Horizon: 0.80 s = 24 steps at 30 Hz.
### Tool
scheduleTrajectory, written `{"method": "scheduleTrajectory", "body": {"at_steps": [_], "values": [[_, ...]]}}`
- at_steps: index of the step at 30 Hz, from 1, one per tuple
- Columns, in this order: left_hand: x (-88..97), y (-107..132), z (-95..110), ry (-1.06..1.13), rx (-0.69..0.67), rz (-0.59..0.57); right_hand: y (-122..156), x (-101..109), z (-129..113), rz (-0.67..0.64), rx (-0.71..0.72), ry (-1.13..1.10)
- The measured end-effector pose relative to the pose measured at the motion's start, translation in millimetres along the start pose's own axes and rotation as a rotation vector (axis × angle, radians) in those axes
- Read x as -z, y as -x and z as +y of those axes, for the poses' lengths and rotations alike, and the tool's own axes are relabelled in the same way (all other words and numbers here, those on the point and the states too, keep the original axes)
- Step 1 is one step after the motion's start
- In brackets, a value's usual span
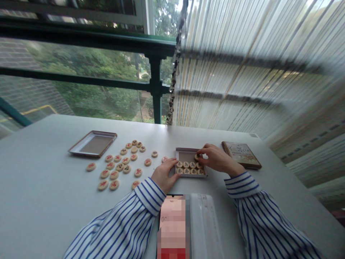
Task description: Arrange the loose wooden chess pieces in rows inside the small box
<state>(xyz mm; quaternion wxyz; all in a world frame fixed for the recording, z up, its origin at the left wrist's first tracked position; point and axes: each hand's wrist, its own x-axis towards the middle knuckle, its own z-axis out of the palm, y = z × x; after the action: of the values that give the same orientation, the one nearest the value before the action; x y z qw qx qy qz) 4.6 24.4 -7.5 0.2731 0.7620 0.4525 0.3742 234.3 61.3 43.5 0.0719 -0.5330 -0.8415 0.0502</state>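
Note:
A shallow cardboard box (192, 176) sits on the white table, holding two rows of round wooden Chinese chess pieces (186, 164) with dark characters. My left hand (165, 175) steadies the box's left side, thumb near the front corner and fingers at the left wall. Over the box's right side, my right hand (219, 158) pinches a single chess piece (196, 157) behind the filled rows. To the left of the box lie loose chess pieces (134, 157), several red-marked and several dark-marked. One red-marked piece (164, 159) lies right behind my left hand.
An upturned box lid (94, 144) lies at the back left. At the right is a closed box with a printed cover (241, 154). A phone (174, 223) and a white translucent case (206, 223) lie in front of me. Windows and a string curtain (229, 72) stand behind the table.

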Motion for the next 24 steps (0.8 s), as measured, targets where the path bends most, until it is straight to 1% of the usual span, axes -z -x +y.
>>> {"method": "scheduleTrajectory", "body": {"at_steps": [13,18,24], "values": [[0.7,-1.1,1.6,0.026,0.023,-0.014,-0.9,-1.0,3.2,-0.035,-0.018,-0.038],[0.6,-1.0,0.9,0.028,0.011,0.003,-1.0,-0.5,4.9,-0.046,-0.031,-0.042],[-0.7,-0.7,-1.4,-0.032,-0.027,0.003,-1.2,0.0,5.2,-0.063,-0.035,-0.037]]}}
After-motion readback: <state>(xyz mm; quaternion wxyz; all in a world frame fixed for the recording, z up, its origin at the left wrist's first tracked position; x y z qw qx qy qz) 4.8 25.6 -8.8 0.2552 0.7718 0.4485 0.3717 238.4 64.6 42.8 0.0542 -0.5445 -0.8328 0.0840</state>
